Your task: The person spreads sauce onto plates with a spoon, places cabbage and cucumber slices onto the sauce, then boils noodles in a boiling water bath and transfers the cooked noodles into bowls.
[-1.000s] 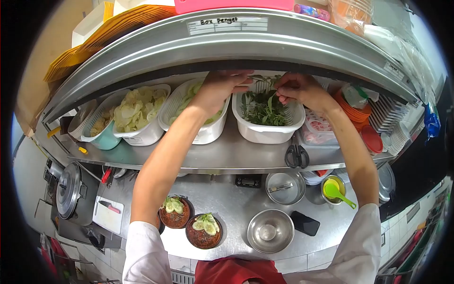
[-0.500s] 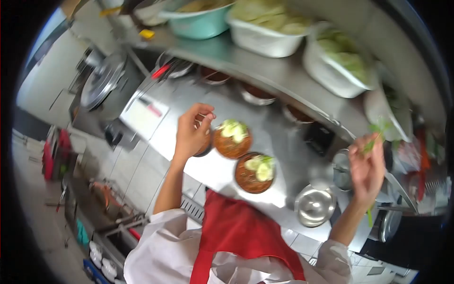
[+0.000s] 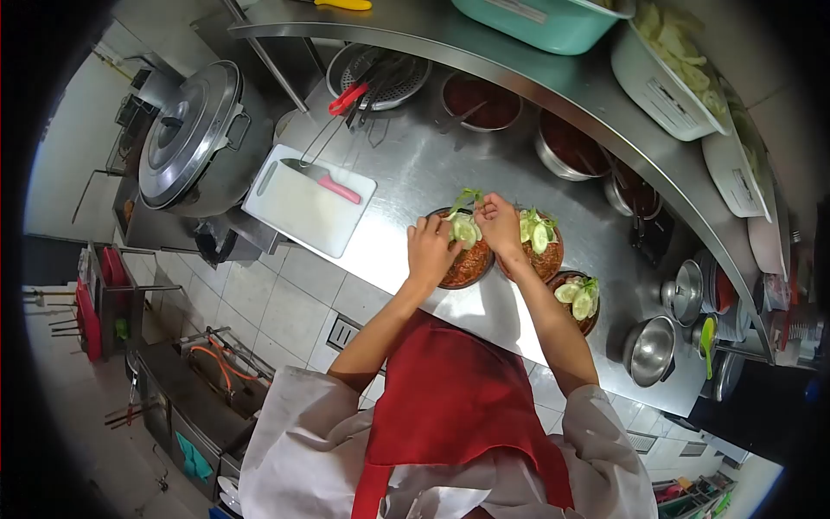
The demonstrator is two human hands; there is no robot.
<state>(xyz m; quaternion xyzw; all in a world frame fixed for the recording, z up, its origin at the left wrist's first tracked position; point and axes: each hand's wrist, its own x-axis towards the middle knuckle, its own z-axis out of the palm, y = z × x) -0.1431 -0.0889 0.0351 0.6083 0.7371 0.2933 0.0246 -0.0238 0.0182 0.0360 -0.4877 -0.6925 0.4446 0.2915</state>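
My left hand (image 3: 430, 257) is at the leftmost bowl of red-brown food (image 3: 471, 268), its bent fingers closed at the edge of the cucumber slices (image 3: 464, 229) on top. Above the far side of the same bowl, my right hand (image 3: 499, 227) pinches a green herb sprig (image 3: 469, 197). Just right of it sits a second bowl (image 3: 546, 264), topped with cucumber and greens and partly covered by my right wrist. A third bowl (image 3: 590, 323), topped alike, stands nearer the counter's front edge, beside my right forearm.
On the left lies a white cutting board (image 3: 298, 212) with a pink-handled knife (image 3: 340, 188). Pots of red sauce (image 3: 482, 102) stand under the metal shelf (image 3: 519, 78). An empty steel bowl (image 3: 650, 350) is at right. A large lidded pot (image 3: 194, 138) stands far left.
My right hand has come from the far right to the leftmost bowl, carrying the herb sprig. The left hand has lowered onto the cucumber there. The head view has shifted.
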